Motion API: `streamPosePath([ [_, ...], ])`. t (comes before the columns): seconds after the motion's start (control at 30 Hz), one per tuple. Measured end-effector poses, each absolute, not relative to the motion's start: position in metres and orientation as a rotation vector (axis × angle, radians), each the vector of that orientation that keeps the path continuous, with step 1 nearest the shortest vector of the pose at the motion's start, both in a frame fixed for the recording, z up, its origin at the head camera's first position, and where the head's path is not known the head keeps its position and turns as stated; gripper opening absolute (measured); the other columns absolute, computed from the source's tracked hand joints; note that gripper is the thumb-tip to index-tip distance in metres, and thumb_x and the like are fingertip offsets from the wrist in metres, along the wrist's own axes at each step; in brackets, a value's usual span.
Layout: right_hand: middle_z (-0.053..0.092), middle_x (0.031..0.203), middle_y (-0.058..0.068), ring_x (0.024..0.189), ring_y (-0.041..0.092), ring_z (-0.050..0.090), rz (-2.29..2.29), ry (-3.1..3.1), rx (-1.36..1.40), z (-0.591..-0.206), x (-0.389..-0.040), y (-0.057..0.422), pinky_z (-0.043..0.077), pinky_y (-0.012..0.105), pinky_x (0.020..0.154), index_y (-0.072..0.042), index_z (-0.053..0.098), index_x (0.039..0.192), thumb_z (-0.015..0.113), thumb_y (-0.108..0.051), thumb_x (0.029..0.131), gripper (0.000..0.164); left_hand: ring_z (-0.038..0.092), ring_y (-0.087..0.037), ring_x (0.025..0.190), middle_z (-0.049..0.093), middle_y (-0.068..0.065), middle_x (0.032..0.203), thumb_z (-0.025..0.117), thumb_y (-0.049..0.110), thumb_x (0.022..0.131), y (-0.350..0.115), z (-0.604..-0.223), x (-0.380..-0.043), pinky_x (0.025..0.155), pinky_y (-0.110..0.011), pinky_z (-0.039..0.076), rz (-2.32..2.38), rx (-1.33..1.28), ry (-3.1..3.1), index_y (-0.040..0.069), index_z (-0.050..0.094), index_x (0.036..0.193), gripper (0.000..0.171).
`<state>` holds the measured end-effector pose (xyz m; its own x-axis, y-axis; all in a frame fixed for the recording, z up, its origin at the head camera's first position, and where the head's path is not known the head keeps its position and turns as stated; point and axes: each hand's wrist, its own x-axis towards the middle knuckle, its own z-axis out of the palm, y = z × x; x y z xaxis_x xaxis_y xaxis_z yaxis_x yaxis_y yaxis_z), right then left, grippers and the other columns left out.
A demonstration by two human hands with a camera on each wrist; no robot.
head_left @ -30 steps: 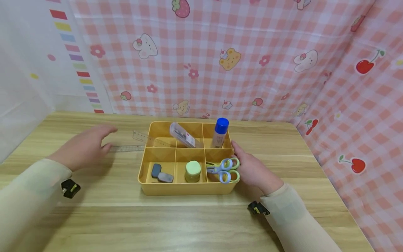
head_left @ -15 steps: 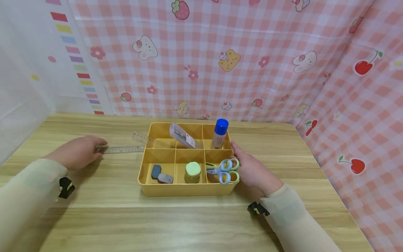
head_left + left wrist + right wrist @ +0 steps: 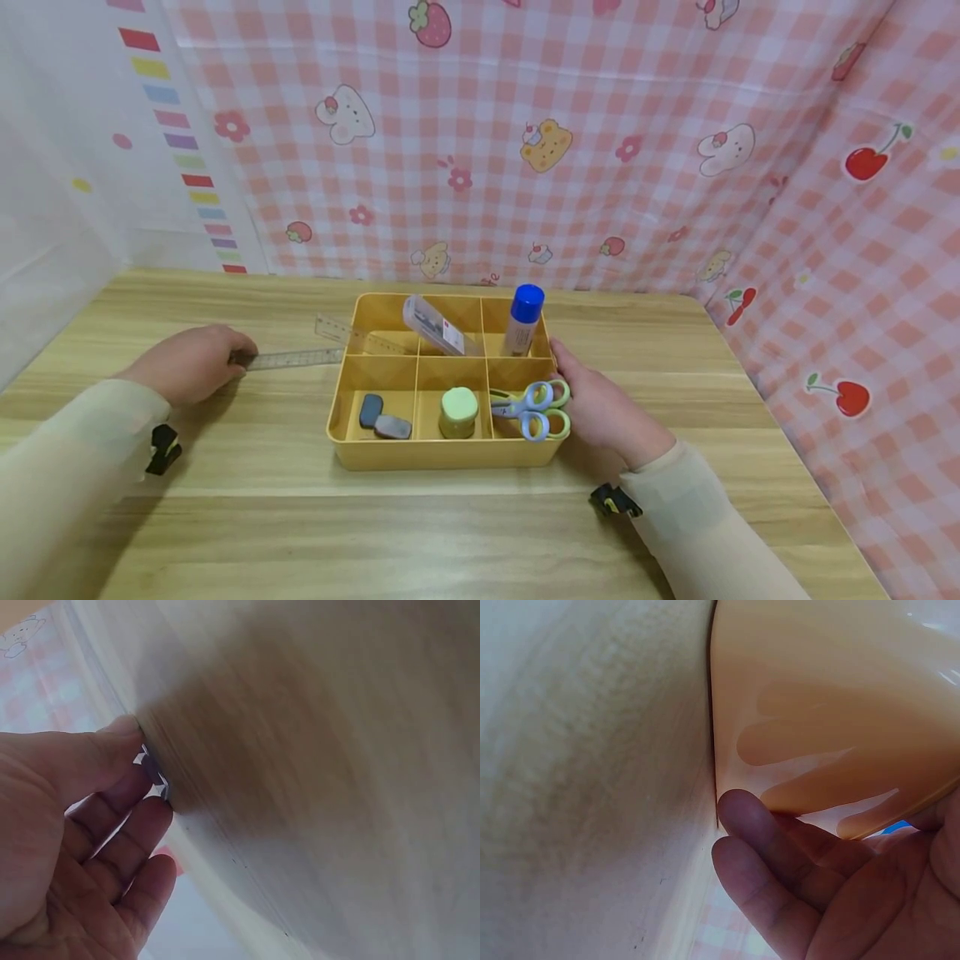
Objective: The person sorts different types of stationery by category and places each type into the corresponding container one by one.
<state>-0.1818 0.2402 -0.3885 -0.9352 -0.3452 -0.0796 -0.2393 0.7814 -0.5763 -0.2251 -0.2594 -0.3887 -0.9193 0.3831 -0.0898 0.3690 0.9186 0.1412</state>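
Observation:
At the left, my left hand point(image 3: 187, 362) pinches the end of a clear ruler point(image 3: 300, 358) between thumb and fingers, low over the table. The ruler's other end reaches the left side of a yellow divided organizer box point(image 3: 450, 454). In the left wrist view, only a sliver of the ruler point(image 3: 156, 771) shows between the fingertips. My right hand point(image 3: 600, 408) holds the box's right side, fingers against the outer wall point(image 3: 832, 712) and thumb at the rim. A second clear ruler point(image 3: 375, 340) leans out of the back left compartment.
The box also holds a clear case point(image 3: 435, 323), a blue-capped glue stick point(image 3: 523, 321), a dark grey eraser-like block point(image 3: 371, 411), a lighter grey one point(image 3: 393, 427), a green-lidded jar point(image 3: 459, 412) and scissors point(image 3: 534, 408). A checked curtain point(image 3: 480, 167) hangs behind the wooden table point(image 3: 465, 542).
My left hand has moved left and slightly down, its fingers closing on the ruler's left end. My right hand and the box have stayed in place.

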Motion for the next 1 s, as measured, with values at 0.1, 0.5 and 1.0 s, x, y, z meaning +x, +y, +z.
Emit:
streamPosePath([
  [0.1, 0.045, 0.138, 0.013, 0.12, 0.027, 0.042, -0.869, 2.789, -0.459, -0.3885, -0.1811, 0.2405, 0.033, 0.052, 0.1, -0.017, 0.008, 0.151, 0.035, -0.032, 0.102, 0.058, 0.057, -0.031, 0.093, 0.065, -0.012, 0.099, 0.067, 0.007, 0.083, -0.2592, -0.3897, -0.2264, 0.082, -0.055, 0.046, 0.186, 0.576, 2.961, 0.002, 0.065, 0.105, 0.022],
  [0.5, 0.045, 0.137, 0.013, 0.12, 0.027, 0.042, -0.87, 2.792, -0.46, -0.3883, -0.1809, 0.2405, 0.033, 0.053, 0.1, -0.018, 0.008, 0.151, 0.035, -0.033, 0.102, 0.058, 0.058, -0.027, 0.089, 0.065, -0.008, 0.094, 0.066, 0.006, 0.083, -0.2626, -0.3892, -0.2302, 0.079, -0.053, 0.047, 0.2, 0.607, 2.936, 0.003, 0.065, 0.102, 0.02],
  [1.0, 0.045, 0.138, 0.013, 0.122, 0.027, 0.04, -0.864, 2.787, -0.455, -0.3887, -0.1819, 0.24, 0.032, 0.053, 0.101, -0.017, 0.008, 0.151, 0.037, -0.034, 0.101, 0.06, 0.055, -0.017, 0.074, 0.064, -0.003, 0.087, 0.065, 0.009, 0.084, -0.263, -0.3907, -0.229, 0.072, -0.049, 0.05, 0.179, 0.601, 2.923, 0.004, 0.065, 0.097, 0.014],
])
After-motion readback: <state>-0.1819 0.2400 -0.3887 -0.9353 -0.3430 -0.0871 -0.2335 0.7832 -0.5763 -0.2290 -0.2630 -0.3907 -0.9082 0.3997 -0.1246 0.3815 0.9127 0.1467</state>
